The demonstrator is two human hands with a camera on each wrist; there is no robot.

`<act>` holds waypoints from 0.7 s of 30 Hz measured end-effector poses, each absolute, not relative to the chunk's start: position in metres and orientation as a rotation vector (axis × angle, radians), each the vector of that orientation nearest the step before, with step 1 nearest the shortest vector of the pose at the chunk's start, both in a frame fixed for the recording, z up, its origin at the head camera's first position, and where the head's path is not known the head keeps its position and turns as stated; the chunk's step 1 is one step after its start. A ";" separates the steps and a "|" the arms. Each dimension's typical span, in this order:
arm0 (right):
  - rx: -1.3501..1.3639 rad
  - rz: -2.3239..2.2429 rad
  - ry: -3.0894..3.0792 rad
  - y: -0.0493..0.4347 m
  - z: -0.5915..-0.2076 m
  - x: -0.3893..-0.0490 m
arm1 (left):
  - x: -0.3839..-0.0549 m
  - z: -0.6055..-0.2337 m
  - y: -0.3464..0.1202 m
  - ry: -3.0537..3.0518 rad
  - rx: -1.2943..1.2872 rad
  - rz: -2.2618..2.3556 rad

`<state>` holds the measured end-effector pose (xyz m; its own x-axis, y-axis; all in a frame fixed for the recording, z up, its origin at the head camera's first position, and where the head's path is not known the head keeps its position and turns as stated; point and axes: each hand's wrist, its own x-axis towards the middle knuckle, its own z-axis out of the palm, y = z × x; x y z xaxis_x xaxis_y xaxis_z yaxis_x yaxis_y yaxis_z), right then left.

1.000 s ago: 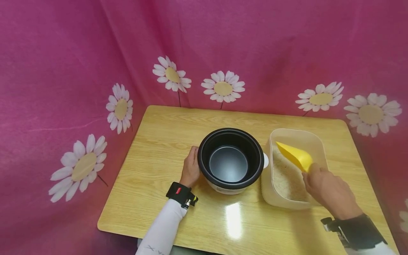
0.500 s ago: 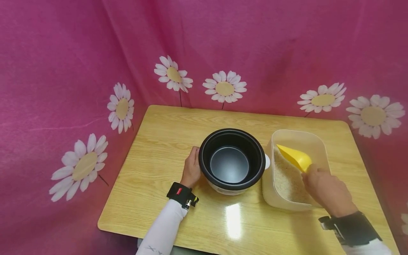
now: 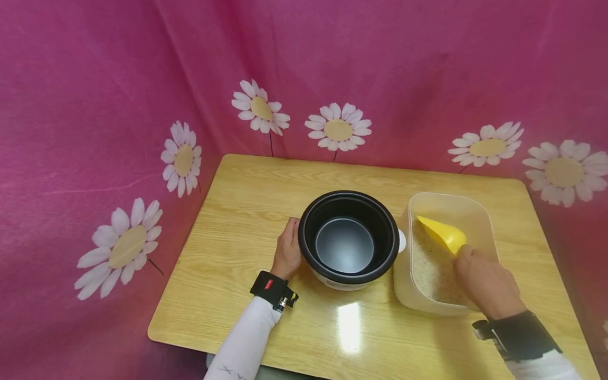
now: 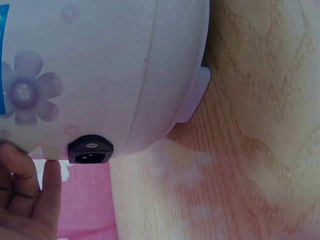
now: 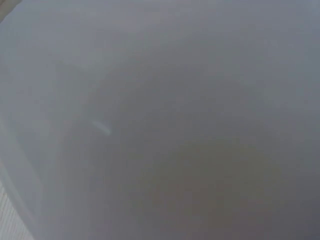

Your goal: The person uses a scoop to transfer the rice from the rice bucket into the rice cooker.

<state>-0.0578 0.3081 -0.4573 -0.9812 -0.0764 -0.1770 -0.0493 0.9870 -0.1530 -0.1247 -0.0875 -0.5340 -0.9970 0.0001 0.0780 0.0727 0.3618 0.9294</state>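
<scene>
A rice cooker with a black inner pot stands lidless on the table; no food shows in the pot. My left hand holds the cooker at its left side. In the left wrist view, curled fingers sit at its side by a black power socket. To its right is a translucent bin containing rice. My right hand grips a yellow scoop by its handle, inside the bin's opening. Whether the scoop touches the rice, I cannot tell. The bin's wall blurs most of the right wrist view.
Everything stands on a wood-grain table. A pink curtain with printed daisies hangs behind it and along both sides. A white side handle of the cooker lies close to the bin's left wall.
My right hand, still gripping the scoop, has shifted slightly left and lower relative to the bin. The left hand and the rice cooker stay as they were. The head view has drifted slightly.
</scene>
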 end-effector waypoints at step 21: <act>-0.263 -0.099 3.048 0.302 -0.467 -0.056 | -0.124 -0.535 -0.088 -2.542 -0.053 -1.758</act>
<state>-0.0562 0.3022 -0.4668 -0.9820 -0.1736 -0.0745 -0.1684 0.9832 -0.0710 -0.1244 -0.0880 -0.5346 -0.9982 -0.0004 0.0608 0.0567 0.3532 0.9338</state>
